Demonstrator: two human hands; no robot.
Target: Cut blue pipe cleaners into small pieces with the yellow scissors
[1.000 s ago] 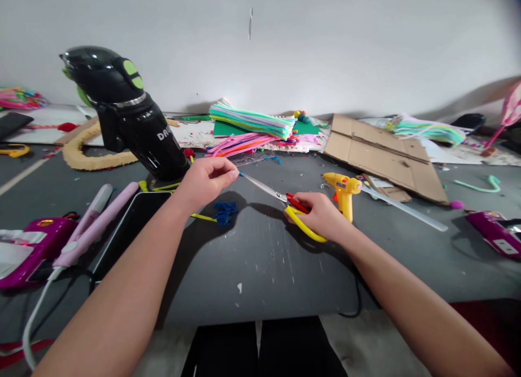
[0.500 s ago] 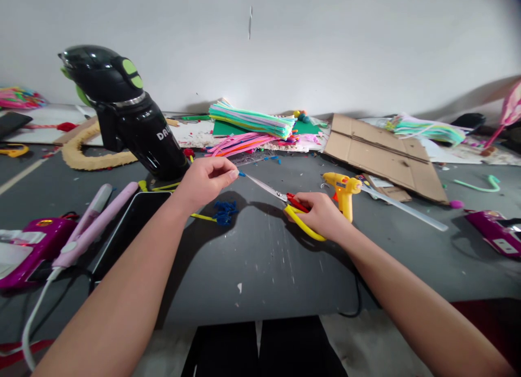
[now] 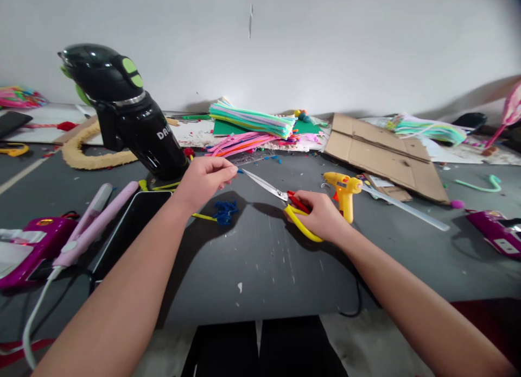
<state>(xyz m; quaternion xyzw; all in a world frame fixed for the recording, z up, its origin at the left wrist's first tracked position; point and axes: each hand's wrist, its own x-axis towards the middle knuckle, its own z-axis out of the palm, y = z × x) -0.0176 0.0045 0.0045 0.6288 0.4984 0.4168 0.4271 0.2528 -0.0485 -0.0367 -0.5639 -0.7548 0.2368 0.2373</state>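
Note:
Between thumb and fingertips, my left hand (image 3: pixel 209 181) pinches a small blue piece (image 3: pixel 240 171), probably pipe cleaner; only its end shows. My right hand (image 3: pixel 317 214) grips scissors (image 3: pixel 264 184) with red and yellow handles. Their blade tips point left, right beside the blue piece, and the blades look slightly parted. Below my left hand, a yellow stem with a blue fuzzy cluster (image 3: pixel 223 212) lies on the grey table (image 3: pixel 260 279). Several cut blue bits (image 3: pixel 274 158) lie farther back.
A large black bottle (image 3: pixel 152 132) stands at left, near a pink straightener (image 3: pixel 87 230) and a black tablet (image 3: pixel 128 230). Right of my right hand is a yellow glue gun (image 3: pixel 345 195). Pipe cleaner bundles (image 3: pixel 252 119) and cardboard (image 3: pixel 382 154) lie along the wall.
My left hand has shifted very slightly, its fingers bending differently around the blue piece. The scissor blades appear a little wider apart; my right hand has hardly moved.

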